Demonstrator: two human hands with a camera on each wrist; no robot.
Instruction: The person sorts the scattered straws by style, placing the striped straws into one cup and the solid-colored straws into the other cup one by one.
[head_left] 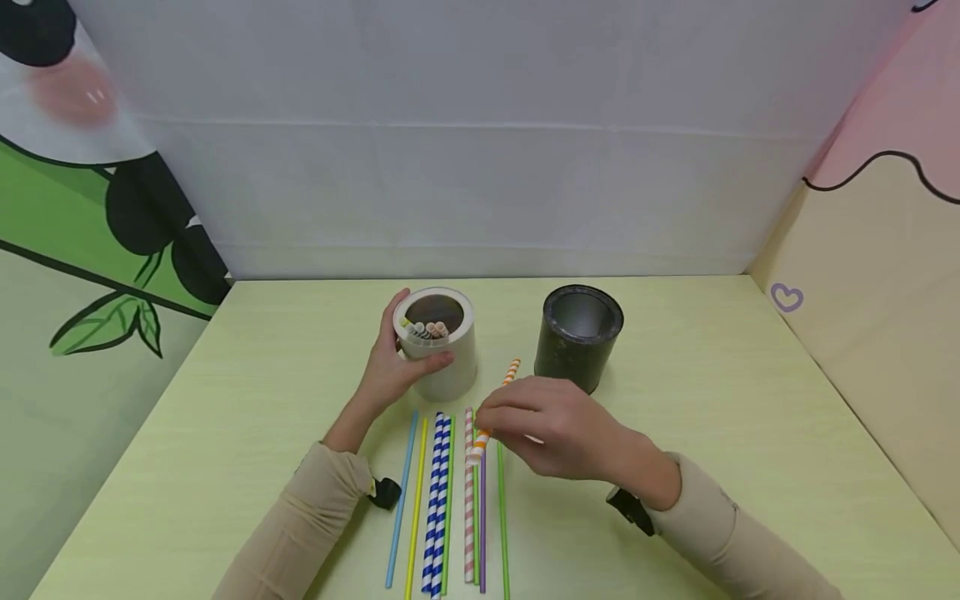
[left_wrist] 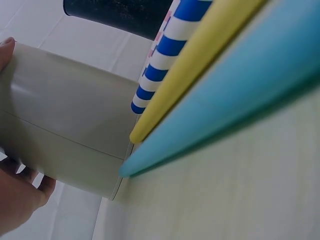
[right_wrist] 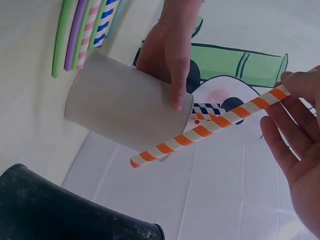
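My left hand (head_left: 393, 362) grips a white cylindrical cup (head_left: 450, 379) from its left side, thumb across the front. Inside the cup, several paper straws (head_left: 427, 330) lean against the near wall, and blue-striped and orange-striped ends show at its mouth in the right wrist view. An orange-and-white striped straw (right_wrist: 202, 131) is pinched between the thumb and fingers of my right hand (head_left: 555, 427), raised over the table and tilted. Below it lies a row of straws: light blue (head_left: 402, 500), yellow (head_left: 417, 508), blue-and-white striped (head_left: 431, 517), pink-striped (head_left: 468, 517), purple (head_left: 483, 533) and green (head_left: 503, 525).
A dark, black-looking cup (head_left: 577, 354) stands right of the white one, just beyond my right hand. Behind both rises a pale cloth wall (head_left: 480, 192). Printed panels flank the light table (head_left: 720, 400) on either side.
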